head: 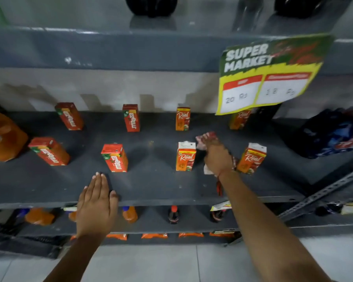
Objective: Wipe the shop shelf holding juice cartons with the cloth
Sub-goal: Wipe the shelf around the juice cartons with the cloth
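Observation:
A dark grey shelf (pixel 151 180) carries two rows of juice cartons. Red cartons stand on the left, one at the front (pixel 115 157). Orange cartons stand on the right, one at the front (pixel 185 156) and another beside it (pixel 252 157). My right hand (pixel 217 157) presses a red and white cloth (pixel 204 140) onto the shelf between those two front orange cartons. My left hand (pixel 97 202) lies flat, fingers together, on the shelf's front edge just in front of the red carton.
A yellow-green price sign (pixel 271 74) hangs from the shelf above at the right. An orange pack (pixel 2 137) sits at the far left, dark blue packs (pixel 332 133) at the far right. Bottles (pixel 173 214) stand on the lower shelf. A slanted metal brace (pixel 322 192) crosses the right.

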A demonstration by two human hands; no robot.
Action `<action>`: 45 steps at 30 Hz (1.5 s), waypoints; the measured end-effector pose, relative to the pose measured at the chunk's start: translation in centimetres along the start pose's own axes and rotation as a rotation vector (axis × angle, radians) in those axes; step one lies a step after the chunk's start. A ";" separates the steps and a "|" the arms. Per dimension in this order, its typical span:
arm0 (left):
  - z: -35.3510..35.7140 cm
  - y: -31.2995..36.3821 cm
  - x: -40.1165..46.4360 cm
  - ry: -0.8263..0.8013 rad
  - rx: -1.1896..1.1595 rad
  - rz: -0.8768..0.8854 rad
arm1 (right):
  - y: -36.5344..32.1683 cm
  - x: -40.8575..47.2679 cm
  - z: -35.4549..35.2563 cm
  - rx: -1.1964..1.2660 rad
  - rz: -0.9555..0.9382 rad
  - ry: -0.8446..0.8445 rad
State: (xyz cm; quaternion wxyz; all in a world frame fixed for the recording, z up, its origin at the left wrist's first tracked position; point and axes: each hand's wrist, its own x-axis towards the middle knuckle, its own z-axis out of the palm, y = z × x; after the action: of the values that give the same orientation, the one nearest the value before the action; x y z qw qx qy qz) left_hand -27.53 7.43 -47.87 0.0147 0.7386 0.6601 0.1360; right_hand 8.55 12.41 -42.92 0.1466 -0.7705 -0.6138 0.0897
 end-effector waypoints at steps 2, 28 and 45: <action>-0.3 0.0 -0.1 -0.015 0.001 0.013 | -0.9 -2.9 -0.7 0.022 0.090 0.009; -1.6 -0.2 -0.3 -0.081 -0.042 0.031 | -15.6 -13.1 -2.0 0.354 -0.217 -0.004; -0.4 -0.5 0.3 -0.053 -0.049 0.018 | -17.8 12.0 8.3 -0.046 -0.016 0.096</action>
State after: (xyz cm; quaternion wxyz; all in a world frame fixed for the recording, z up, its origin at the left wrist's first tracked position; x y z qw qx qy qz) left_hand -28.03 7.69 -47.53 0.0491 0.7472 0.6494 0.1324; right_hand -7.69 28.63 -44.24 0.1591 -0.7722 -0.6140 0.0373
